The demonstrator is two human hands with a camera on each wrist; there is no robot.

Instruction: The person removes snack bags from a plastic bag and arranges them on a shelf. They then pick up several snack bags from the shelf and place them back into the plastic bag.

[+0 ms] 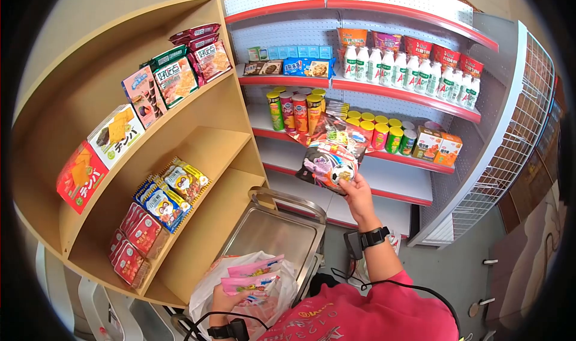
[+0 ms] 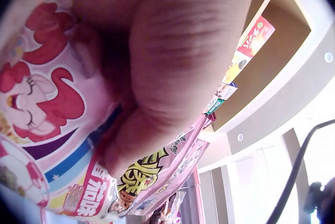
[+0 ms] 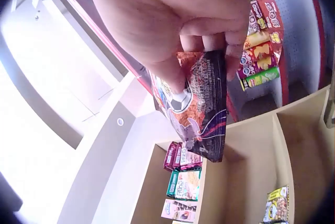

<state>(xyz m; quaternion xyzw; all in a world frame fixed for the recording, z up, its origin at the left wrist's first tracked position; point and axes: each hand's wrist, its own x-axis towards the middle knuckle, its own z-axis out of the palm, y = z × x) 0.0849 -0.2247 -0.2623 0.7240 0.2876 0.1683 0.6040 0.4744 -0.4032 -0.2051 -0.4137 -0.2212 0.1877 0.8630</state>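
Note:
My right hand pinches a black snack bag by its lower corner, thumb on the front, in front of the metal shelf's lower tiers. A soccer ball and a purple figure are printed on it; in the right wrist view the same snack bag hangs below the fingers. Red packaging shows behind its top. Low over the cart, my left hand grips pink snack bags. Up close, one pink snack bag carries a red-maned cartoon pony. A white plastic bag lies around them.
Canisters, white bottles and boxes fill tiers of the metal shelf. The wooden shelf at left holds biscuit packs and snack bags. A metal cart stands between. Black cables trail from my wrists.

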